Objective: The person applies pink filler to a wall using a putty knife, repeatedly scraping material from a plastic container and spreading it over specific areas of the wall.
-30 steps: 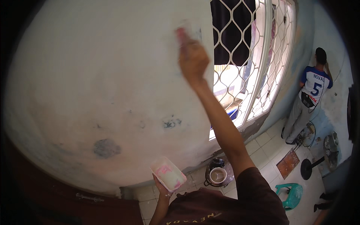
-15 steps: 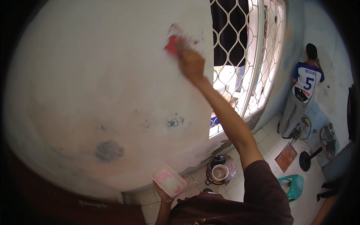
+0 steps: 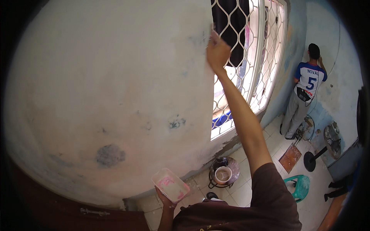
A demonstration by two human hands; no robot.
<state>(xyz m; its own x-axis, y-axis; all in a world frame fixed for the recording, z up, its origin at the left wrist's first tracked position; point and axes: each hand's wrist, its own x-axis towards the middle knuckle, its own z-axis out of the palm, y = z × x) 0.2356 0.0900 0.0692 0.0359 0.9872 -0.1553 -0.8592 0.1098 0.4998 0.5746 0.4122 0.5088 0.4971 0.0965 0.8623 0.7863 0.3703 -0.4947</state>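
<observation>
My left hand (image 3: 165, 197) grips a shallow, whitish rectangular plastic tub (image 3: 170, 185) low in front of me. Pink paste is smeared over the tub's inside. My right arm is stretched up and forward. At its end my right hand (image 3: 218, 53) is closed at the edge of the wall (image 3: 115, 69), beside the window grille (image 3: 241, 38). The red putty scraper it held a moment ago is almost wholly hidden behind the fingers now. The pale wall carries dark, rough patches (image 3: 111, 155) lower down and a bluish-grey smudge near my right hand.
Below the window stand a round stool (image 3: 236, 165) and a white pail (image 3: 223, 175). To the right are a green plastic stool (image 3: 301, 187), a black pedestal fan (image 3: 309, 161) and a reddish-brown board (image 3: 290, 158). A person (image 3: 307, 86) faces the far wall.
My right hand has swept rightward and slightly down across the wall to the window's edge. The red scraper has gone out of sight behind it. My left hand still holds the tub.
</observation>
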